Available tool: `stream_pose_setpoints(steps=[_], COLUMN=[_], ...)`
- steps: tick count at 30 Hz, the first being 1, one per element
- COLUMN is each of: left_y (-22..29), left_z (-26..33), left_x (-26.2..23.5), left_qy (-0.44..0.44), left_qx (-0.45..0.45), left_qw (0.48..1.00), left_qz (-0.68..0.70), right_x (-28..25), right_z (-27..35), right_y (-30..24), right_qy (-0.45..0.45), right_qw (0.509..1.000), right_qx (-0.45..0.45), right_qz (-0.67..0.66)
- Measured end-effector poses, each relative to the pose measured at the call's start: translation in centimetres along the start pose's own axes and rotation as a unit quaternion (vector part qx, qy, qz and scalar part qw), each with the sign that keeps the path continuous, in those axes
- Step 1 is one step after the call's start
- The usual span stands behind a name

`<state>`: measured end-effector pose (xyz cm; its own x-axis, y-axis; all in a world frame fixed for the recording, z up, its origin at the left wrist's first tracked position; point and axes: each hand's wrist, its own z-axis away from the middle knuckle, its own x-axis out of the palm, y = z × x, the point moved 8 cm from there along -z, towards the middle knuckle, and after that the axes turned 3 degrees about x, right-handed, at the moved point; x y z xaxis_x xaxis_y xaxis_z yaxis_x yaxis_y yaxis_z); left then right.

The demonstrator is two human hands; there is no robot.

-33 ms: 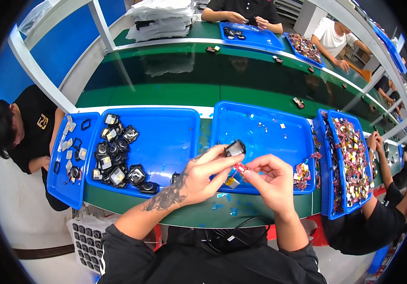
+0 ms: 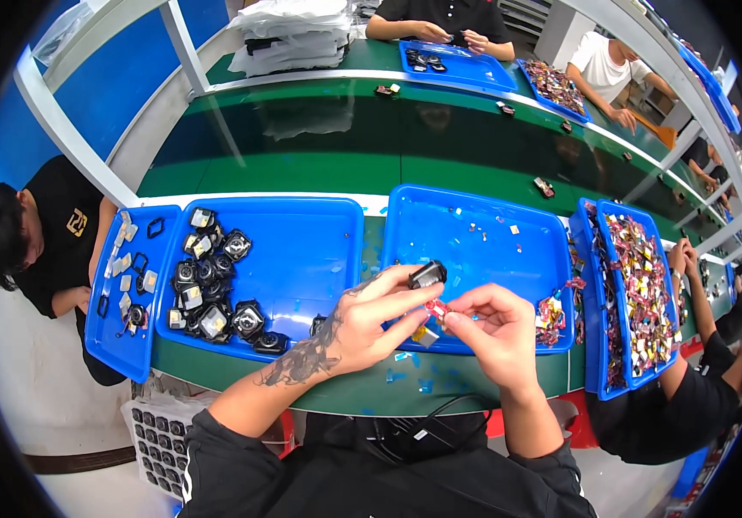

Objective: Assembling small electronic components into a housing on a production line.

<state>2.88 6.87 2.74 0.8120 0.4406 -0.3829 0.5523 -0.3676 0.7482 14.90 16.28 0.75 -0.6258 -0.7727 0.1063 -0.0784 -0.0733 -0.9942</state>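
Head view: left hand (image 2: 362, 324) pinches small black boxy part (image 2: 427, 274), right hand (image 2: 492, 332) pinches red tab (image 2: 437, 307); finished pile left, loads remain right.

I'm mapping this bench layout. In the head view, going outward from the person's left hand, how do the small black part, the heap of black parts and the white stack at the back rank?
1. Small black part: at the left hand's fingertips.
2. Heap of black parts: in the blue tray to the left.
3. White stack: far across the green bench.

Over the blue tray (image 2: 509, 259), left hand (image 2: 362, 328) pinches a black part (image 2: 427, 274); right hand (image 2: 492, 332) pinches a red piece (image 2: 437, 308) just below it.
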Motion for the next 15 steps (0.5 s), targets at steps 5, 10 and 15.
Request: stream_pose_setpoints(steps=[5, 10, 15], left_y=[0.0, -2.6, -3.5], left_z=[0.1, 0.9, 1.4], left_x=[0.6, 1.8, 2.4], left_qy=[-0.063, -0.079, -0.06], left_qx=[0.019, -0.166, -0.251], left_qw=[0.997, 0.976, 0.944], left_qz=[-0.037, 0.116, 0.206], right_x=[-0.5, -0.6, -0.6], right_z=[0.2, 0.3, 0.7], right_y=[-0.4, 0.9, 1.4], right_qy=[-0.045, -0.002, 0.062], right_qw=[0.999, 0.999, 0.996], right_qx=[0.021, 0.037, 0.003], right_qz=[0.01, 0.026, 0.06])
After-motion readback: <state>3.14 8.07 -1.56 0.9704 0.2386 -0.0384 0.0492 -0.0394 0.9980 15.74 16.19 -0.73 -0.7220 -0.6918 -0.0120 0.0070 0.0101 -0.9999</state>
